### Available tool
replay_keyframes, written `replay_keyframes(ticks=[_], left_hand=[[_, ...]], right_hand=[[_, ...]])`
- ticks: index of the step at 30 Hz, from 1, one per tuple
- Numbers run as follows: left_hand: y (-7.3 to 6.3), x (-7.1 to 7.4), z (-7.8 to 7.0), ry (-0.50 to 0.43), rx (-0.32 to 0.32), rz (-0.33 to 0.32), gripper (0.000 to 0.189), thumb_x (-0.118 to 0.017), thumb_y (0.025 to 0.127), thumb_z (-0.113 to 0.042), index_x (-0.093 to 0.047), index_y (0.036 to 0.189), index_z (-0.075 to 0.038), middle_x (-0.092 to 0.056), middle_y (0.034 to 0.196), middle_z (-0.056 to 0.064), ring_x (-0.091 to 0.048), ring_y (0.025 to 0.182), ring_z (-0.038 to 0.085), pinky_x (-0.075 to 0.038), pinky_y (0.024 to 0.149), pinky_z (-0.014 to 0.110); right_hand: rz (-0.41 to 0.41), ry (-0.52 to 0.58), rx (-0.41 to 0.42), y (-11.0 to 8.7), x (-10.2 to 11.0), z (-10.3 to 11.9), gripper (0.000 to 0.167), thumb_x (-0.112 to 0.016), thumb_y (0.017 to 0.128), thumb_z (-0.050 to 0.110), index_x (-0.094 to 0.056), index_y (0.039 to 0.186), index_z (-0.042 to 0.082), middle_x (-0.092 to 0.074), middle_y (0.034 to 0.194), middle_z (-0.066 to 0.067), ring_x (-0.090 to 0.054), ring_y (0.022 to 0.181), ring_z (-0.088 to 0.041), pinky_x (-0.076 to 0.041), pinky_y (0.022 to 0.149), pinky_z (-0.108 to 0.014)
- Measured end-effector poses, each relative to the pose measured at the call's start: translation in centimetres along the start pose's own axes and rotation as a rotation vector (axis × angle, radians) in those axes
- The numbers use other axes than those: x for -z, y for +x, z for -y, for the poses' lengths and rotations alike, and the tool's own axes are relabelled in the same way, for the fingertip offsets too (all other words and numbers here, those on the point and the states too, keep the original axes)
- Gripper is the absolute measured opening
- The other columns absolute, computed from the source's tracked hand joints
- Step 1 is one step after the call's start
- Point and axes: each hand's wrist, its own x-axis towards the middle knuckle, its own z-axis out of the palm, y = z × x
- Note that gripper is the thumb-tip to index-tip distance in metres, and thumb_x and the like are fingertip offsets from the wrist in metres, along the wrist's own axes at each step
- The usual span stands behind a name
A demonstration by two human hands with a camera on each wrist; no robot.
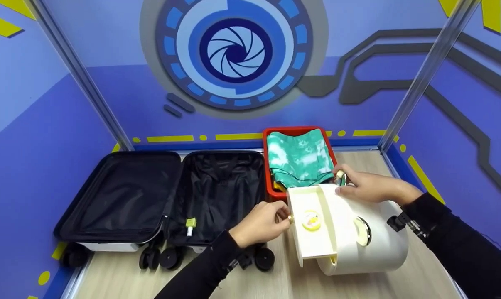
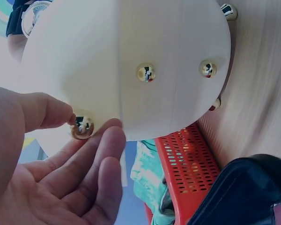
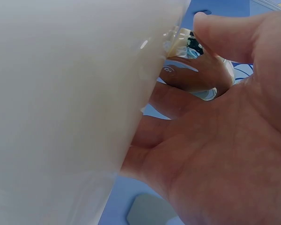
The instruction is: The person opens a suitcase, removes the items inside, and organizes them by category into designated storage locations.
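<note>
A white rounded cabinet [image 1: 383, 249] with small drawers stands on the table at the right. Its top drawer [image 1: 315, 245] is pulled out, and a round yellow-rimmed item [image 1: 311, 220] lies inside. My left hand [image 1: 259, 222] pinches the gold knob [image 2: 82, 125] of that drawer between thumb and fingers. Two more gold knobs, one being this middle knob [image 2: 146, 73], show on the cabinet front. At the cabinet's far side, my right hand [image 1: 364, 186] grips a shiny metal piece [image 1: 341, 177], with the thumb on the white shell. Its fingertips are partly hidden in the right wrist view.
Behind the cabinet, a red basket [image 1: 268, 176] holds folded green-and-white cloth [image 1: 302, 158]. An open black-lined suitcase [image 1: 121, 199] lies at the left, with a small yellow-green tag [image 1: 191, 223] inside. Blue printed panels [image 1: 121, 99] enclose the table.
</note>
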Motion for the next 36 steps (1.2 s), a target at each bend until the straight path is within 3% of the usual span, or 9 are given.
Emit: replay_keyframes(ticks=[9, 22, 29, 36], left_hand=[[1.3, -1.7, -0.7, -0.069, -0.054, -0.025, 0.015, -0.072, 0.105, -0.024, -0.078, 0.114, -0.014, -0.083, 0.100, -0.004, -0.071, 0.084, -0.006, -0.056, 0.075, 0.013], [3.7, -5.2, -2.8, -0.128, -0.038, -0.055, 0.014, -0.070, 0.108, -0.023, -0.078, 0.117, -0.016, -0.082, 0.101, -0.006, -0.066, 0.082, -0.008, -0.054, 0.078, 0.011], [4.0, -5.6, -3.7, -0.140, 0.002, -0.046, 0.014, -0.069, 0.108, -0.024, -0.077, 0.118, -0.018, -0.081, 0.100, -0.009, -0.065, 0.081, -0.009, -0.053, 0.076, 0.011], [3.6, -5.8, -2.7, -0.181, -0.011, -0.042, 0.023, -0.067, 0.110, -0.033, -0.079, 0.123, -0.019, -0.081, 0.100, -0.009, -0.065, 0.076, -0.007, -0.054, 0.069, 0.012]], right_hand=[[0.000, -0.001, -0.003, 0.2, -0.1, 0.0, 0.048, -0.057, 0.115, 0.041, -0.033, 0.152, 0.023, -0.071, 0.118, -0.017, -0.069, 0.111, -0.029, -0.055, 0.099, -0.052], [0.007, 0.050, -0.015, -0.1, -0.1, -0.1, 0.049, -0.058, 0.115, 0.039, -0.033, 0.153, 0.024, -0.070, 0.125, -0.024, -0.073, 0.109, -0.032, -0.064, 0.085, -0.044], [0.010, 0.054, -0.029, -0.1, 0.0, -0.1, 0.050, -0.059, 0.114, 0.041, -0.033, 0.153, 0.024, -0.070, 0.122, -0.023, -0.073, 0.106, -0.031, -0.063, 0.084, -0.043], [0.011, 0.035, -0.028, 0.0, 0.0, -0.1, 0.050, -0.059, 0.114, 0.043, -0.034, 0.153, 0.024, -0.070, 0.124, -0.023, -0.073, 0.111, -0.033, -0.063, 0.090, -0.048]])
